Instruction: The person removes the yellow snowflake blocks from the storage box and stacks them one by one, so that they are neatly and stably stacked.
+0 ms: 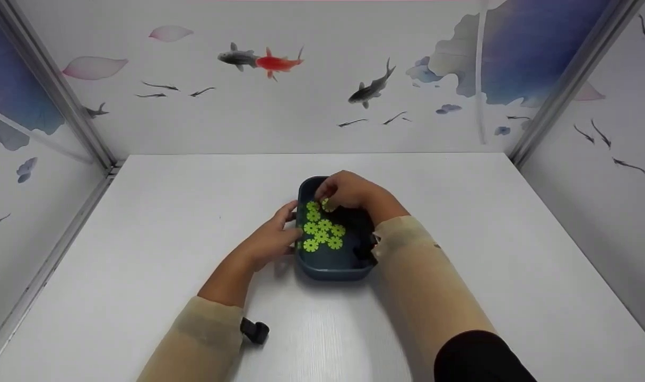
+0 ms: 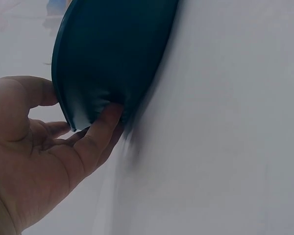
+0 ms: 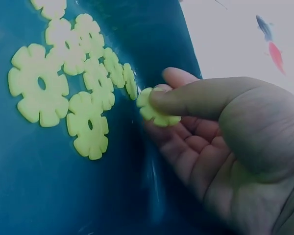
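Note:
A dark teal rectangular tray with rounded corners stands on the white table. My left hand holds its left side, the thumb at the rim and the fingers against the outer wall; the left wrist view shows the fingers on that wall. Over the far part of the tray, my right hand pinches a yellow-green notched plastic disc between thumb and fingers. Several similar flower-shaped discs lie flat on the tray floor, some touching. The right forearm hides part of the tray's right side.
The white tabletop surrounds the tray on all sides. A white back wall painted with fish rises behind it, and side panels with metal posts stand left and right.

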Demonstrator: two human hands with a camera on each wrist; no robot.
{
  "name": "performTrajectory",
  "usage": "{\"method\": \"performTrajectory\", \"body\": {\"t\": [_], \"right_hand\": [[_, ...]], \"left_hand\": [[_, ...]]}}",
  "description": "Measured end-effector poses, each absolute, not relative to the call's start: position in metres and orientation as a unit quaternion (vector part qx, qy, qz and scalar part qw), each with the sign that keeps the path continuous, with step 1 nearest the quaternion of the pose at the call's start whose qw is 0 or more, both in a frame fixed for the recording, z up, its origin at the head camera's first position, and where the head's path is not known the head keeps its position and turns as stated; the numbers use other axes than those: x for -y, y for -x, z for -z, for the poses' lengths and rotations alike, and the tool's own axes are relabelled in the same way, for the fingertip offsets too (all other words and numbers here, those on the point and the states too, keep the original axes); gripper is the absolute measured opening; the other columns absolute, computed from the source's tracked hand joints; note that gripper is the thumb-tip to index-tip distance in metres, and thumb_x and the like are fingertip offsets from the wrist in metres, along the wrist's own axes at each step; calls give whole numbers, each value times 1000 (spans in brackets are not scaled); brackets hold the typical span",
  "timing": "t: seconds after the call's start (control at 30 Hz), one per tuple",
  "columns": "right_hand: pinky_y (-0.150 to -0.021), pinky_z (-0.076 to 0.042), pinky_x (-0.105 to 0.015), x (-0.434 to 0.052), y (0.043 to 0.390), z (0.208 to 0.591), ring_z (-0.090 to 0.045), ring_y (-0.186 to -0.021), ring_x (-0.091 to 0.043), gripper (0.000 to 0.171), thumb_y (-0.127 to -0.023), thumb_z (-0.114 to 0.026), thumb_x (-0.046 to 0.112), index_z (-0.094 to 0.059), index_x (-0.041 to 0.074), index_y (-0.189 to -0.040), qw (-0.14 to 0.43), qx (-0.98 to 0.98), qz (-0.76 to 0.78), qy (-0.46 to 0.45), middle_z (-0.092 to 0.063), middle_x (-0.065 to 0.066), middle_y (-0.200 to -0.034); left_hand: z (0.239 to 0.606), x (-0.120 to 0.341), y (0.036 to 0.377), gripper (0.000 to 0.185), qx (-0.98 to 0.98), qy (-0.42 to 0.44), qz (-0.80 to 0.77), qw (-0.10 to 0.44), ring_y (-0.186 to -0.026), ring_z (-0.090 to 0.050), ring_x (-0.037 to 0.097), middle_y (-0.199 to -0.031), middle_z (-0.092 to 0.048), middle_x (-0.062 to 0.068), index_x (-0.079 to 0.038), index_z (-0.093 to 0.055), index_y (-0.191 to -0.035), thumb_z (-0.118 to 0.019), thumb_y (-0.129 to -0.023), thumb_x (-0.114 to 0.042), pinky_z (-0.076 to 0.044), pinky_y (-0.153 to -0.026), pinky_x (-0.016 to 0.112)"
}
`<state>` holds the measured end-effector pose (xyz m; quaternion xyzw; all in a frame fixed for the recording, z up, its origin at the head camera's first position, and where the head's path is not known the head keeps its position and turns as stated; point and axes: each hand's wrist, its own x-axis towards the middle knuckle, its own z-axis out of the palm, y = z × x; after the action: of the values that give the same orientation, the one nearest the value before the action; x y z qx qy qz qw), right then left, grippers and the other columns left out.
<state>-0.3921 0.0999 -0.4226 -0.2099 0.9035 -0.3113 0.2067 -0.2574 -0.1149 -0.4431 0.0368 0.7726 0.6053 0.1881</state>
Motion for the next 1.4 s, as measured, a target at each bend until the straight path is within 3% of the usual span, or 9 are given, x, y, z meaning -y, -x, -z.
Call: {"method": "performTrajectory", "body": {"t": [0.2, 0.47, 0.77, 1.17, 1.4], "right_hand": [[-90, -56, -34, -103, 392, 419, -65, -100, -18, 28, -84, -75, 12, -73, 20, -110, 177, -872, 408, 206, -72, 1, -105], [-93, -57, -43, -106, 388, 398, -67, -98, -20, 26, -89, -72, 14, -72, 20, -115, 157, -829, 499, 198, -72, -4, -106], [-81, -58, -30, -125, 373, 375, -68, -98, -20, 25, -89, -73, 16, -71, 18, -114, 124, -810, 551, 160, -72, -7, -108], [-78, -59, -28, -186, 356, 397, -68, -95, -18, 31, -87, -76, 18, -71, 13, -116, 36, -792, 602, 95, -72, -7, -109], [-82, -59, -27, -222, 354, 416, -68, -99, -19, 31, -89, -73, 17, -69, 15, -120, 38, -793, 608, 23, -69, -7, -115]], "left_hand": [[442, 113, 257, 73, -771, -34, -609, 184, -134, -50, 26, -161, -27, 5, -33, -17, -158, -53, -96, -19, -55, -99, 45], [443, 112, 257, 74, -777, -27, -603, 178, -135, -49, 27, -161, -27, 5, -32, -18, -158, -55, -94, -21, -55, -99, 45], [446, 112, 259, 73, -774, -21, -608, 173, -131, -54, 26, -159, -30, 2, -34, -21, -156, -57, -94, -20, -56, -96, 43], [446, 112, 258, 74, -769, -21, -614, 175, -132, -53, 27, -159, -30, 2, -34, -21, -156, -57, -94, -20, -56, -98, 45], [445, 113, 259, 73, -771, -24, -612, 175, -130, -55, 27, -159, -30, 3, -34, -22, -156, -57, -93, -21, -56, -97, 44]]}}
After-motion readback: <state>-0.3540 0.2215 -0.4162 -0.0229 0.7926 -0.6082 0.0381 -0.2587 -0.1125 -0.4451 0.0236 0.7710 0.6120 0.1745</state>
